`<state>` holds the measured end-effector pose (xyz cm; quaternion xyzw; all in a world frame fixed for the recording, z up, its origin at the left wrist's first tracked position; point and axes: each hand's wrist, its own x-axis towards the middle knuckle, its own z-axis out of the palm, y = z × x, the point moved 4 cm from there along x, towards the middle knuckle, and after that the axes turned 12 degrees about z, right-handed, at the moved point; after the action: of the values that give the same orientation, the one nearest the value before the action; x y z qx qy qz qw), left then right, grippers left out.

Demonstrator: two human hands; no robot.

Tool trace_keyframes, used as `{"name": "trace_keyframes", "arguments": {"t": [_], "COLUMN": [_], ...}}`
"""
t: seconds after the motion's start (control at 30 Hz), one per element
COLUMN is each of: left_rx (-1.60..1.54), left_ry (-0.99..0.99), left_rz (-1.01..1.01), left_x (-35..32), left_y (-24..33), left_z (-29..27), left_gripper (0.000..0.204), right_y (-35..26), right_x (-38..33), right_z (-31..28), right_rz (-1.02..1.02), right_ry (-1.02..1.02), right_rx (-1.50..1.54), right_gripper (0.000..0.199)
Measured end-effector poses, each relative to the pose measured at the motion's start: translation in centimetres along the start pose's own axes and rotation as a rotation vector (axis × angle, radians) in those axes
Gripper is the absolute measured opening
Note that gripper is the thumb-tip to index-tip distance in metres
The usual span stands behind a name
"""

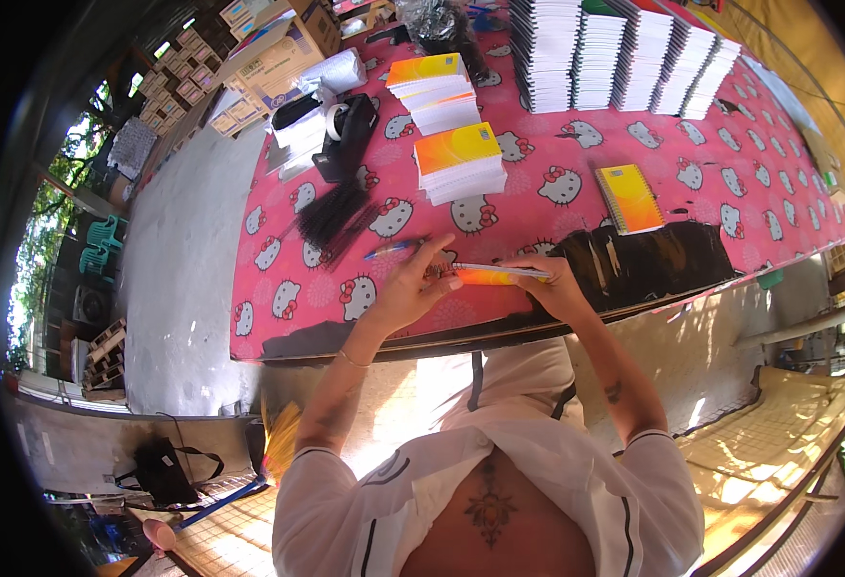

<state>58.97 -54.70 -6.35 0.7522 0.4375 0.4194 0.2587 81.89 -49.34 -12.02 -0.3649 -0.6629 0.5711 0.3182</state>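
Note:
Between my hands, just above the table's near edge, a small orange-and-yellow notebook is tilted so its white page edge faces up. My right hand grips its right end, thumb and fingers pressed together. At the other end, my left hand has its thumb and fingers around the corner by the binding, with the index finger raised; the exact contact there is small and partly hidden. Just beyond my left hand lies a blue pen. A bundle of thin black binding coils rests farther left.
On the pink cartoon-cat tablecloth stand two stacks of orange-yellow notebooks and tall stacks of spiral notebooks. One yellow spiral notebook lies right, beside a torn black patch. A black tape dispenser sits far left.

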Motion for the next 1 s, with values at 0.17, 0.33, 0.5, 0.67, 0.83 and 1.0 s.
{"name": "trace_keyframes", "arguments": {"t": [0.17,0.33,0.5,0.67,0.83,1.0], "left_rx": [0.105,0.196,0.291,0.359,0.38,0.44], "left_ry": [-0.039,0.034,0.076,0.114,0.061,0.033], "left_rz": [0.106,0.192,0.261,0.316,0.274,0.344], "left_x": [-0.2,-0.7,-0.3,-0.5,-0.4,-0.3], "left_y": [-0.2,0.2,1.4,1.1,1.2,1.9], "left_z": [-0.6,-0.9,-0.8,-1.0,-0.9,-0.3], "left_gripper": [0.026,0.024,0.022,0.022,0.024,0.025], "right_y": [-0.2,-7.3,-8.4,-7.1,-8.6,-4.7], "right_x": [0.1,-1.0,0.3,1.7,0.4,-0.4], "right_z": [-0.1,-0.8,4.2,5.2,4.2,-0.7], "right_rz": [0.058,-0.294,-0.396,-0.398,-0.449,-0.016], "right_ry": [-0.082,0.345,0.288,0.247,0.252,-0.06], "right_rx": [0.127,-0.336,-0.785,-0.818,-0.851,-0.187], "right_gripper": [0.035,0.044,0.028,0.015,0.037,0.059]}}
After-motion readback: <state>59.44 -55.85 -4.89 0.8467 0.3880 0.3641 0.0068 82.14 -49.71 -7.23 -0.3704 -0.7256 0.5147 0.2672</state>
